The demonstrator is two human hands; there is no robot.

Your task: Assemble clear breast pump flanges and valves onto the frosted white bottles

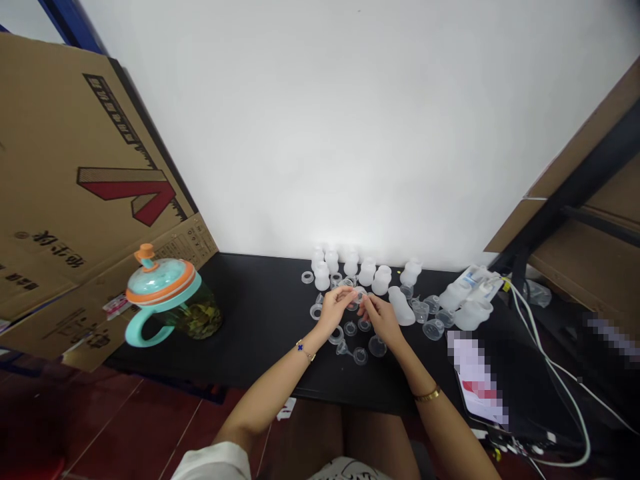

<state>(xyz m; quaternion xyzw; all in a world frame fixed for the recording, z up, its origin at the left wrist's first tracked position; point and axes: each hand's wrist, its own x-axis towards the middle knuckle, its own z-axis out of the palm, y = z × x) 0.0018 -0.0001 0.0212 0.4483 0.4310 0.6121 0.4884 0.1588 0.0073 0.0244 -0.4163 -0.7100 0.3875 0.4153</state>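
Phone screen (476, 380) all pixelated, tiny clear piece (359, 294) mostly hidden behind the fingers (345, 298), cardboard box (75, 187) cut off left

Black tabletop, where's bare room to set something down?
The widest bare patch of black tabletop lies between the teal-lidded tea mug and the clear plastic parts. It is crowded around the left hand and right hand, among rings, cups and frosted bottles.

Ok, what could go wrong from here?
The clear piece between the left hand and right hand looks small; if dropped, it could be hard to spot among the loose clear rings. The clear funnel-shaped piece lies close to the front of the black table, so a wrist might sweep it off. The frosted bottle lying on its side could roll into the small parts.
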